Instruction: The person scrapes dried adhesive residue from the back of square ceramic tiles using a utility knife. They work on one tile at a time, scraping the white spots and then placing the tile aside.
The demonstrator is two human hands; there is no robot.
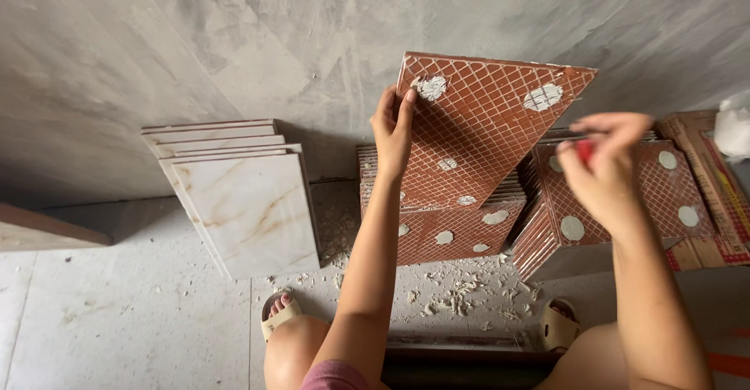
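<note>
My left hand point(393, 128) grips the left edge of a tile point(488, 136), held tilted on a corner with its red-brown gridded back and white mortar dabs facing me. It rests on a stack of similar tiles point(449, 230) leaning by the wall. My right hand point(605, 167) hovers to the right, blurred, fingers closed on a small red object point(584, 151) whose kind I cannot make out. A second stack of back-up tiles point(664, 195) lies under that hand.
Marble-faced tiles point(246, 206) lean against the grey plaster wall point(234, 38) at left. Flattened cardboard point(715, 195) lies far right. White scrapings point(453, 292) litter the floor between my sandalled feet point(280, 312). My knees fill the bottom edge.
</note>
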